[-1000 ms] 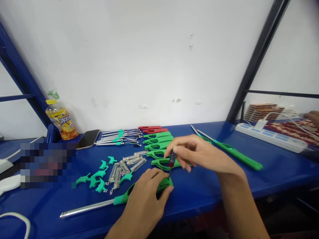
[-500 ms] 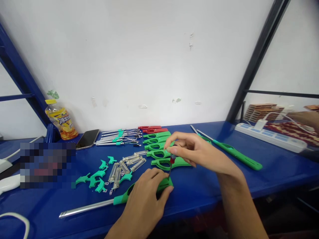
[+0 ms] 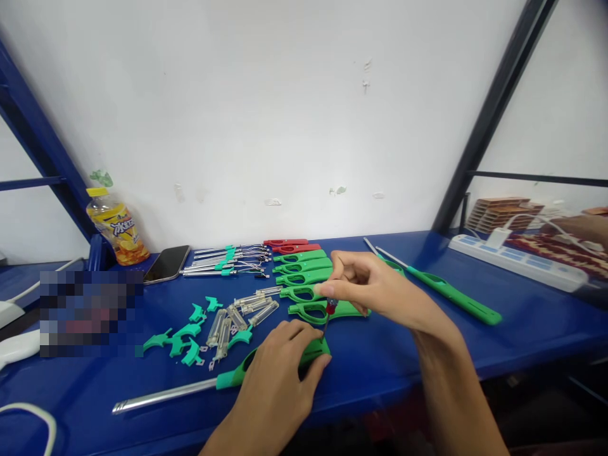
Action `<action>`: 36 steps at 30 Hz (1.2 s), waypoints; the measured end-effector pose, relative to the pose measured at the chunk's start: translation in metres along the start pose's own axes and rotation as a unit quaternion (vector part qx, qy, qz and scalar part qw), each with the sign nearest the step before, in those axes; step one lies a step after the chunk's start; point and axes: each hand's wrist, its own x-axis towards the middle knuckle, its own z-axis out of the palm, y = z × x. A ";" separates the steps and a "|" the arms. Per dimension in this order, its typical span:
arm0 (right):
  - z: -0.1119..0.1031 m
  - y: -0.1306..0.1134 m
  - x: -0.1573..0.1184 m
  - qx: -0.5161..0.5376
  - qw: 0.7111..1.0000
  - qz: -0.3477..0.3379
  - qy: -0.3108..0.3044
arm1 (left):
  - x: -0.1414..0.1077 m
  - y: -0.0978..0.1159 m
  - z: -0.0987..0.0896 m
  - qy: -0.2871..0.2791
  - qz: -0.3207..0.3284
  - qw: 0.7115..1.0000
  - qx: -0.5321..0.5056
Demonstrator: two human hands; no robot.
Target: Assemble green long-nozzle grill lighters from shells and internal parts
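Observation:
Under my left hand (image 3: 284,362) lies a green long-nosed gas lighter (image 3: 316,348), its metal tube pointing left; my fingers and thumb grip its handle. My right hand (image 3: 358,283) pinches a small screwdriver (image 3: 331,306) with a red and clear handle. Its shaft slants down and its tip meets the end of the green handle. Behind my right hand rest several green handle shells (image 3: 304,280) in a column, with red shells (image 3: 291,242) farthest back. Clear fuel tanks (image 3: 216,327) and teal triggers (image 3: 191,353) lie loose to the left of my hands.
Metal lighter tubes with wires (image 3: 227,261) lie at the back, beside a phone (image 3: 167,263) and a drink bottle (image 3: 118,228). Two lighters, one a long green lighter (image 3: 453,299), lie on the right near a white power strip (image 3: 517,261). Another person's arm (image 3: 582,228) shows at far right.
My right hand's fingers have shifted slightly around the screwdriver's handle, while its tip stays at the lighter's end. My left hand keeps its hold on the lighter.

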 end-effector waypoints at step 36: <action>0.004 -0.002 -0.001 -0.022 1.000 -0.002 -0.001 | -0.004 -0.004 0.005 0.009 0.010 1.000 0.003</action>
